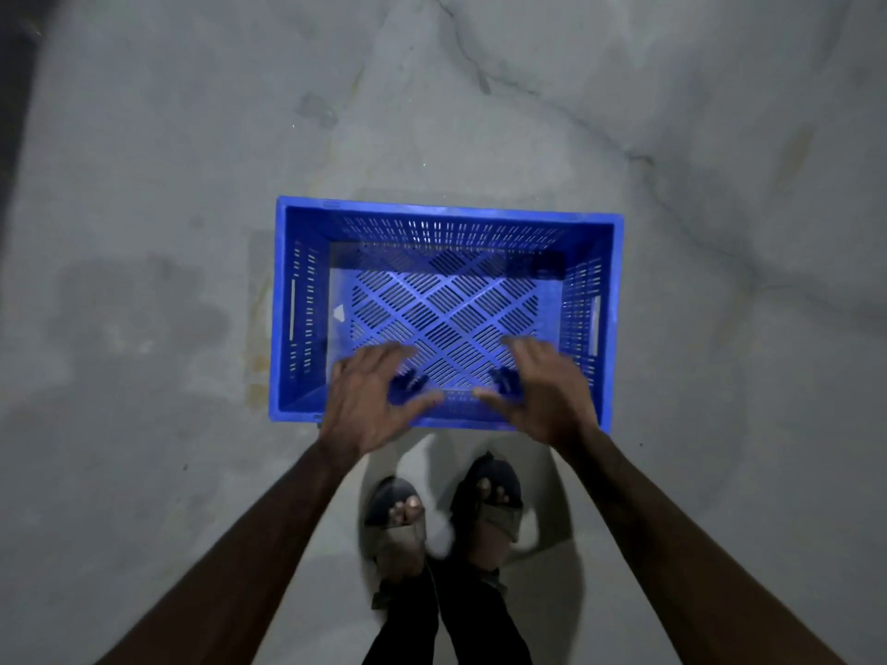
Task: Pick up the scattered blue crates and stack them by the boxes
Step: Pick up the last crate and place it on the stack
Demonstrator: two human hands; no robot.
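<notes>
A blue plastic crate with slotted walls and a lattice bottom stands upright and empty on the concrete floor, straight ahead of me. Both my hands hover over its near rim. My left hand is at the near left part, fingers spread, palm down. My right hand mirrors it at the near right part, fingers also apart. Neither hand clearly grips the rim; they look just above it and are slightly blurred.
My two feet in sandals stand just behind the crate's near side. Grey cracked concrete floor surrounds the crate on all sides. A dark strip runs along the far left edge. No boxes or other crates are in view.
</notes>
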